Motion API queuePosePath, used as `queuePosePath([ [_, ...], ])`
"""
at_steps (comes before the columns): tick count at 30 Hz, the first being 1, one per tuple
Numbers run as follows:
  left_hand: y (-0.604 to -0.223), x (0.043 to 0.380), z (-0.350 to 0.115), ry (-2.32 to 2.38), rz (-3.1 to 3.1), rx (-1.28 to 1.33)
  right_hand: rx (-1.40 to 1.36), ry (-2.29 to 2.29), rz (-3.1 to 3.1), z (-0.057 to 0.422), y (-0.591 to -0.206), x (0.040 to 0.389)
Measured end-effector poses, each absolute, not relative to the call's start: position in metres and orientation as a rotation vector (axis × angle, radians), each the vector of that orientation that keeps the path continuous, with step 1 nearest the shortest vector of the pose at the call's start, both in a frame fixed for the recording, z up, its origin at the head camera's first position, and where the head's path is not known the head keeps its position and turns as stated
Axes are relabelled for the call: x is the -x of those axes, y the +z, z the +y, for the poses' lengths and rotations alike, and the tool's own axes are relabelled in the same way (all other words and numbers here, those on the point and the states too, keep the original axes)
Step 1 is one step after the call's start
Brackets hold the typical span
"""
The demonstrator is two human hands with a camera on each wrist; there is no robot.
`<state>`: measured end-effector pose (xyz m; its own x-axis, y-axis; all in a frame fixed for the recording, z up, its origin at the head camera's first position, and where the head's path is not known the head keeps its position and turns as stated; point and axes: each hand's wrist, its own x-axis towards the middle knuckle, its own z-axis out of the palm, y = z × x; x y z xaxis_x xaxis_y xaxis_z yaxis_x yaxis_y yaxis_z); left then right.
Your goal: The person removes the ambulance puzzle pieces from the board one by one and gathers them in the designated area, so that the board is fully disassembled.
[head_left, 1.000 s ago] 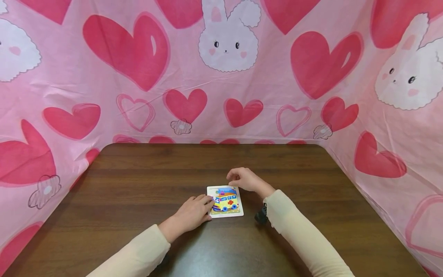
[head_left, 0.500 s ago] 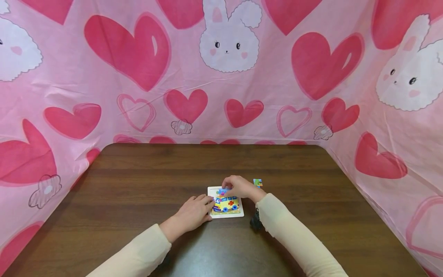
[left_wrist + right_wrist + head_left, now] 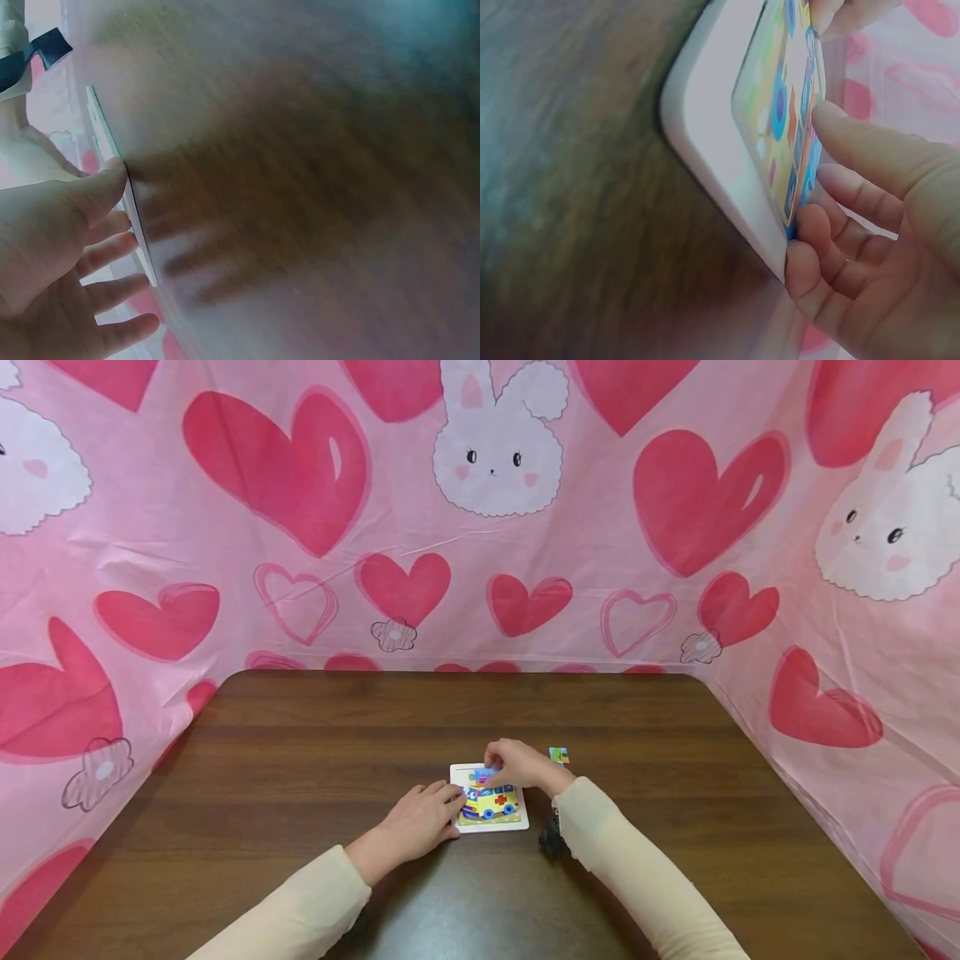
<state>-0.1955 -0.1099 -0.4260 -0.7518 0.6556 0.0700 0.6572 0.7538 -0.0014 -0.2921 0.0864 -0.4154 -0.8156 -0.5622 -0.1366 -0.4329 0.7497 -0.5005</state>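
Note:
A small jigsaw puzzle (image 3: 495,806) shows a yellow ambulance with a red cross and lies in a white tray (image 3: 495,829). My left hand (image 3: 420,818) rests along the tray's left side with its fingers extended; in the left wrist view, thumb and fingertips meet the tray's thin edge (image 3: 142,240). Over the puzzle's upper part, my right hand (image 3: 521,764) has curled fingers and pinches at a puzzle piece mostly hidden beneath it. Its thumb (image 3: 840,127) touches the picture in the right wrist view, with other fingertips at the tray's border.
A loose puzzle piece (image 3: 558,754), green, blue and orange, lies on the table just beyond my right wrist. The brown wooden table (image 3: 337,718) extends around the tray. Pink cloth (image 3: 585,543) printed with hearts and rabbits hangs behind and at both sides.
My right hand has moved left and slightly down onto the puzzle's upper part, uncovering the loose piece behind its wrist. My left hand stays at the tray's left side.

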Motion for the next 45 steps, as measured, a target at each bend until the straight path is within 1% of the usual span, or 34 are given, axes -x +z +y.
queuePosePath([
  [7,-0.4253,0.1954,-0.1105,-0.014,-2.864,1.085,0.744,-0.712,2.636,0.0854,-0.4152,0.2949],
  [15,-0.4252,0.1948,-0.1103,-0.007,-2.857,1.076,0.782,-0.74,2.637,0.0831,-0.4178,0.2951],
  [28,-0.423,0.1941,-0.1087,-0.006,-2.861,1.08,0.646,-0.808,2.625,0.0816,-0.4135,0.294],
  [45,-0.4233,0.1928,-0.109,-0.007,-2.856,1.085,0.664,-0.859,2.554,0.0895,-0.4102,0.2949],
])
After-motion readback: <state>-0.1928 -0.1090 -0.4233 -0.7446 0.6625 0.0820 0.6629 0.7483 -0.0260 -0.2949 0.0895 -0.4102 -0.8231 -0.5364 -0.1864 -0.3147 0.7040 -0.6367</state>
